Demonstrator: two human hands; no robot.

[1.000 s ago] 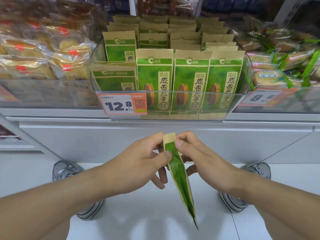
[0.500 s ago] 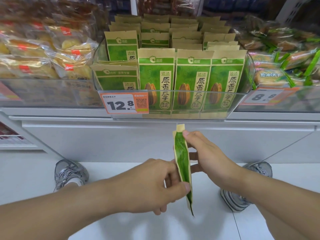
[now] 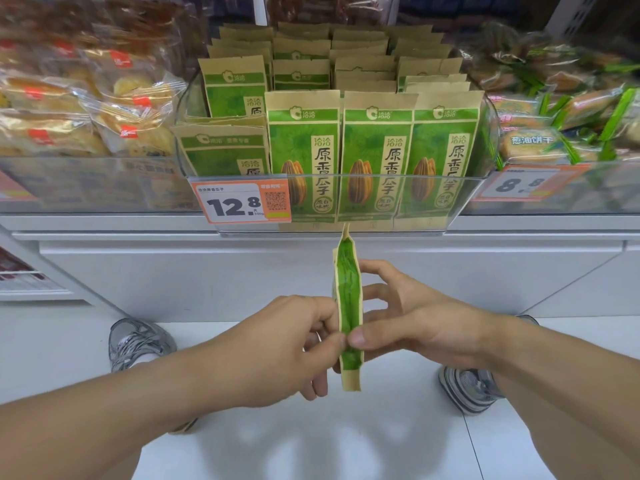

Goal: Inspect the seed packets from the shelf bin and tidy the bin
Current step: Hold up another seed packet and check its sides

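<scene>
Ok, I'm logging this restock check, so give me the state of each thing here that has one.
held seed packet: out of the bin, edge-on to the camera, roughly upright.
left hand: pinches the packet's lower part.
right hand: thumb on the lower part, other fingers spread behind.
shelf bin: nearly full of packets standing in rows.
front-left packet: sits lower than its neighbours.
price tag: on the bin front, reads 12.8.

I see clear-wrapped yellow pastry bags [image 3: 86,109] left, green-trimmed biscuit packs [image 3: 561,126] right, orange-edged "12.8" price tag [image 3: 241,202], grey mesh sneakers [image 3: 138,341] on white floor [image 3: 346,445].
</scene>
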